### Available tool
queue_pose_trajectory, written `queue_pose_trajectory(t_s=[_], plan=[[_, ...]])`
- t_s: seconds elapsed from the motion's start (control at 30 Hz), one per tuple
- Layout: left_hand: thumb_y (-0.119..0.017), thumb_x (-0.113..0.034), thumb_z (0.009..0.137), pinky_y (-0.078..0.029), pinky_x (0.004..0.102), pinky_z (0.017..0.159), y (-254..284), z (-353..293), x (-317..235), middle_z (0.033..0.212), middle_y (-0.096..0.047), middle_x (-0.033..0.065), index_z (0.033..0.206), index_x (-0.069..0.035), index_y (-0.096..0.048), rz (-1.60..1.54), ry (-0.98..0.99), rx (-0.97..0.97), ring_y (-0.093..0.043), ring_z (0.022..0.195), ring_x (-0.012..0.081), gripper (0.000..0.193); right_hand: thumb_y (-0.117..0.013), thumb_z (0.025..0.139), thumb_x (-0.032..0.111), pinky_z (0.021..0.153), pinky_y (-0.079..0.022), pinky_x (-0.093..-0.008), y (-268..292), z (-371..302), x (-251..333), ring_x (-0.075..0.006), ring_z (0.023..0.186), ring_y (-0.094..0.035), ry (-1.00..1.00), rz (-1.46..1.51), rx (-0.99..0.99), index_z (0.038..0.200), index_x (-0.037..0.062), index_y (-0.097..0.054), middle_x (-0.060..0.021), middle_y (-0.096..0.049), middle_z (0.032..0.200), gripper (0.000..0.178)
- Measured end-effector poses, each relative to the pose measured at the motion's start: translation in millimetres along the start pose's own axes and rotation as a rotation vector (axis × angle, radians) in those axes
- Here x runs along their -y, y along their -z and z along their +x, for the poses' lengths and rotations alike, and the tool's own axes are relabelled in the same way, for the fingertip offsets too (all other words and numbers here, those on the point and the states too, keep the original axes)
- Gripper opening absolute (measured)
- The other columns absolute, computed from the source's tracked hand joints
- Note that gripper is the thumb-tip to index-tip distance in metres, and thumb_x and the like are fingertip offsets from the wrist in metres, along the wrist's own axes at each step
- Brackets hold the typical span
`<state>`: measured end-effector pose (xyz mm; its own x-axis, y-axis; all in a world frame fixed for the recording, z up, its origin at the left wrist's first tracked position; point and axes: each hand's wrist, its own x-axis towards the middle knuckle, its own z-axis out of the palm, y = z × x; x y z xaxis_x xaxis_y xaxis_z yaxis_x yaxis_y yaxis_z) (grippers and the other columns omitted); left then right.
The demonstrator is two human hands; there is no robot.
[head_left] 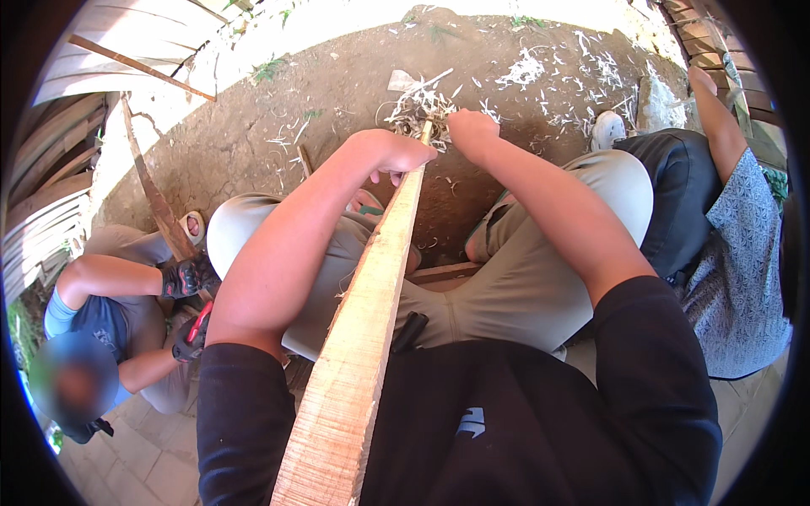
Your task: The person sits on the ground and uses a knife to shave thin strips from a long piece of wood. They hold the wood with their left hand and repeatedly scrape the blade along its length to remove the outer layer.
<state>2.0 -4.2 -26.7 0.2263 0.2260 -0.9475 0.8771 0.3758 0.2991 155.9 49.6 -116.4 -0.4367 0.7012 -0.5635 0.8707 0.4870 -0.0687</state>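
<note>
Grey-brown wooden slats (55, 139) along the far left; next, beyond the dirt floor's left edge, a seated co-worker (97, 316) in dark gloves (180, 279), with a red object (200, 322) at the nearer glove, too small to identify, and a long brown board (150, 177) slanting up and away from the other. Further right, running from the lower edge of the view over the lap to low above the dirt floor (363, 76), a pale wooden plank (359, 337), bare and rough-grained, with a darker strip along its left edge. Near its far end, the left hand (401, 158), grasping from above, fingers curled down past the left edge. Around that far end, a heap of curled shavings (413, 105). Beside the plank's lower stretch, a short black object (411, 331) at the lap. Just right of the far tip, the right hand (472, 133), clenched; cannot tell what, if anything, inside. Toward the floor's far right corner, scattered white shavings (525, 69); beyond, a white shoe (607, 131) and a second seated person (734, 261) in a patterned grey top and dark trousers.
</note>
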Motion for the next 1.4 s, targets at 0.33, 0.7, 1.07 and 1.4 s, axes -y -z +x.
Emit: queue_pose_trajectory(t_s=[0.33, 0.7, 1.07, 1.4], plan=[[-0.023, -0.053, 0.094, -0.047, 0.0473, 0.082, -1.8, 10.0, 8.8, 0.128, -0.053, 0.0099, 0.139, -0.006, -0.036, -0.029, 0.002, 0.054, -0.059, 0.101, 0.0191, 0.066, -0.057, 0.084, 0.008, 0.078, -0.056, -0.0382, 17.5, -7.9, 6.2, -0.0277, 0.098, -0.067, -0.057, 0.028, 0.058, 0.102, 0.0067, -0.07, -0.0111, -0.069, 0.105, 0.022], [-0.022, -0.052, 0.094, -0.048, 0.0486, 0.08, -1.9, 7.1, 2.9, 0.122, -0.056, 0.0104, 0.138, -0.005, -0.036, -0.047, 0.002, 0.046, -0.06, 0.095, 0.0188, 0.066, -0.064, 0.083, 0.006, 0.077, -0.057, -0.0364, -1.7, -3.6, 12.5, -0.026, 0.104, -0.065, -0.08, -0.051, 0.115, 0.108, 0.0082, -0.068, -0.0085, -0.066, 0.115, 0.026], [-0.023, -0.052, 0.094, -0.048, 0.0472, 0.079, -2.6, 9.5, 2.2, 0.117, -0.057, 0.008, 0.133, -0.006, -0.041, -0.07, 0.013, 0.039, -0.058, 0.091, 0.0171, 0.063, -0.055, 0.089, 0.01, 0.08, -0.056, -0.0379, -11.7, 17.8, 12.4, -0.0263, 0.104, -0.065, -0.063, -0.031, 0.098, 0.108, 0.0078, -0.068, -0.0083, -0.066, 0.116, 0.024], [-0.024, -0.052, 0.093, -0.045, 0.0478, 0.082, 3.5, 9.5, 2.8, 0.121, -0.055, 0.0085, 0.136, -0.005, -0.037, -0.081, 0.031, 0.107, -0.057, 0.09, 0.0177, 0.065, -0.053, 0.084, 0.013, 0.079, -0.053, -0.0426, 27.3, 25.7, 1.0, -0.0301, 0.095, -0.067, 0.039, -0.075, 0.135, 0.101, 0.0044, -0.07, -0.0142, -0.069, 0.102, 0.026]])
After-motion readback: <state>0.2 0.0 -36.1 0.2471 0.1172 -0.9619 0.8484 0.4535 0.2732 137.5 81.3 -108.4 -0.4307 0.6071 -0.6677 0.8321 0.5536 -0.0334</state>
